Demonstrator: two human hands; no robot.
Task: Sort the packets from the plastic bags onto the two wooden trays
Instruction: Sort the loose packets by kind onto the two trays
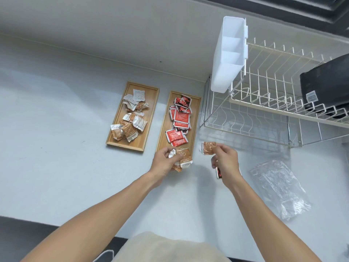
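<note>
Brown packets: light, crinkly, slippery; pinch by edges. Your left hand grips several; your right hand pinches one brown packet and also holds a red one.

Left of the left tray the counter lies open. A narrow bare strip separates it from the right tray; beyond that, the rack blocks passage, bag nearer.
</note>
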